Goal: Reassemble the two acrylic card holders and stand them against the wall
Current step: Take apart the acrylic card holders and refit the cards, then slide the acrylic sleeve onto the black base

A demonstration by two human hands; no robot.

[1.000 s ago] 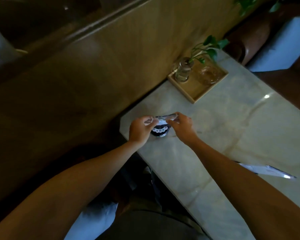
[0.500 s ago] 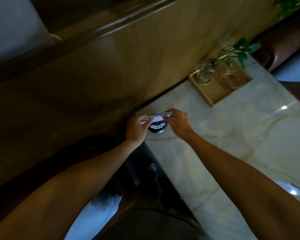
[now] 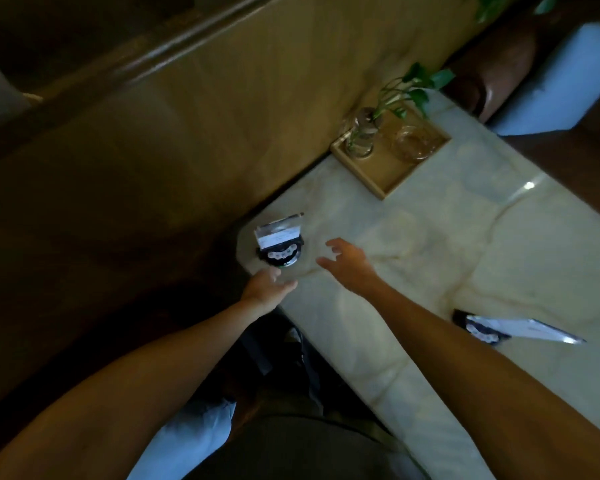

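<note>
Card holder one [image 3: 280, 242] upright at desk [image 3: 413, 258] corner by wall, both hands' grip released, left [image 3: 269, 287], right [image 3: 347, 261]; next, judged: fetch second holder [image 3: 499, 330] lying flat rightward.

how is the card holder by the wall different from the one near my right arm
The card holder by the wall stands upright, its clear panel rising from its dark round base; the other card holder lies flat on the marble table, panel stretched out sideways. The first sits at the table's corner by the wooden wall; the second lies out toward the table's open side. Both show a dark base with a row of white dots, and neither hand touches them.
</note>
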